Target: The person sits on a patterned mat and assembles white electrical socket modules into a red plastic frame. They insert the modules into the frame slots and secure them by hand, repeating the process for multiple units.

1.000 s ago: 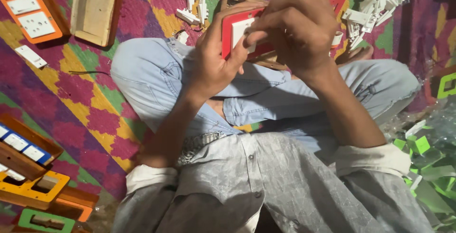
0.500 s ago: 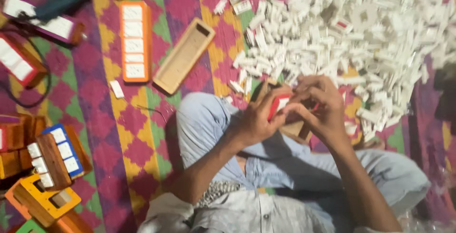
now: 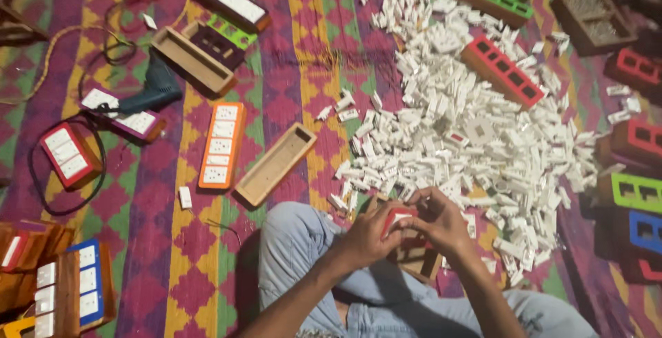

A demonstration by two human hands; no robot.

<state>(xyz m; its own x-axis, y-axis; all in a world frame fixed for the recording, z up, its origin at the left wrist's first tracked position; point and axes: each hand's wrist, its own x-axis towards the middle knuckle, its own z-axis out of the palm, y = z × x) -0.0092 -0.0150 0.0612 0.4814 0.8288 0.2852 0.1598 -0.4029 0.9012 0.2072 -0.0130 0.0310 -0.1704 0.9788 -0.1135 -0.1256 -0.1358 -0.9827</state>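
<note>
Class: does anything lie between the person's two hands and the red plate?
Nothing visible does: the left hand and right hand both already grip the red plate, above the lap.

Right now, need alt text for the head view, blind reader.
A seated person's left hand and right hand together grip a small red-framed switch plate over their lap. Beyond it, a large heap of white plastic switch parts covers a patterned woven mat, with an empty wooden box alongside.

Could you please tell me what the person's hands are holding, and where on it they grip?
Both hands, left hand and right hand, hold a red frame at its two ends.
</note>
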